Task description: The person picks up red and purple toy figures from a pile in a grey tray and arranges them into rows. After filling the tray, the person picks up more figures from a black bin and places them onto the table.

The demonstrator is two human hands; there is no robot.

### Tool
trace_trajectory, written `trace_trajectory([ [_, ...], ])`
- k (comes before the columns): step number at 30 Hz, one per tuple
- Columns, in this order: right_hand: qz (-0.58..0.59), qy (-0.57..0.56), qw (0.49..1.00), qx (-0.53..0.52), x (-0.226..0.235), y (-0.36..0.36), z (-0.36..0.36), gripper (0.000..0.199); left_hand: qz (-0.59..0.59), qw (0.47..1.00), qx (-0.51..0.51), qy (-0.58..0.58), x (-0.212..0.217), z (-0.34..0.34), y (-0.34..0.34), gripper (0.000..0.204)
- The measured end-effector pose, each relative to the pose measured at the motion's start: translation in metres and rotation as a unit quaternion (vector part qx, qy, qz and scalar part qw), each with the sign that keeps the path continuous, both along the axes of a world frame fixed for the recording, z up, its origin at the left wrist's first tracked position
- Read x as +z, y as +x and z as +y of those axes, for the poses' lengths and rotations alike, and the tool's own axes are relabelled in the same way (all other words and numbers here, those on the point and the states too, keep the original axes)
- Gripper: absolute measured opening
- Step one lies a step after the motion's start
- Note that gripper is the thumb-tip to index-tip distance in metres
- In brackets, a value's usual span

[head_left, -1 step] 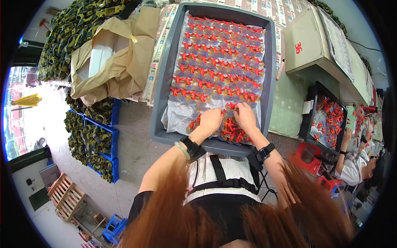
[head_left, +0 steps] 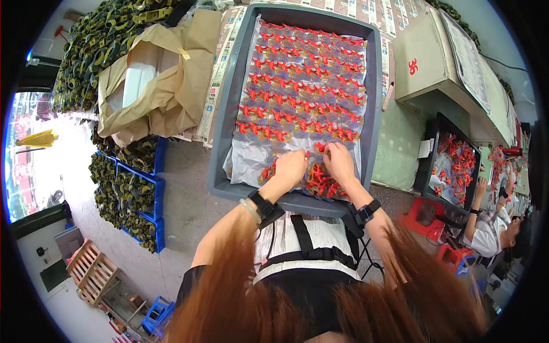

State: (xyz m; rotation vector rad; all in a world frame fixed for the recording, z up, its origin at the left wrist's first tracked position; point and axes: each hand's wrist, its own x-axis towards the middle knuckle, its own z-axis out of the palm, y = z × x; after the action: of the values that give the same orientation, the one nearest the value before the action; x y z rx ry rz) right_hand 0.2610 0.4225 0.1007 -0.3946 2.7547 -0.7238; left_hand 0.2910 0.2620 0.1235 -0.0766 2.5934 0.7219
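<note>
Small red figures with translucent parts — rows from the far edge of the grey tray, loose heap at its near edge. Right hand: fingertips pinched on one red figure. Left hand: curled alongside; grip cannot be told. Handling, judged: light, thin parts perhaps fragile — best held by the red middle.

at left are a paper bag, blue crates and a wooden pallet.
</note>
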Motion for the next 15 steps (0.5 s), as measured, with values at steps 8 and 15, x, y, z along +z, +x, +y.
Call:
trace_trajectory([
  [8,-0.035,-0.006,0.999,0.021,0.015,0.0,-0.005,0.018,0.018,0.984,0.134,0.119,-0.003,-0.027,-0.016,0.022],
  [15,-0.061,-0.118,0.991,0.031,0.011,0.0,0.011,0.023,0.097,0.987,-0.127,0.018,-0.012,-0.038,0.0,0.016],
])
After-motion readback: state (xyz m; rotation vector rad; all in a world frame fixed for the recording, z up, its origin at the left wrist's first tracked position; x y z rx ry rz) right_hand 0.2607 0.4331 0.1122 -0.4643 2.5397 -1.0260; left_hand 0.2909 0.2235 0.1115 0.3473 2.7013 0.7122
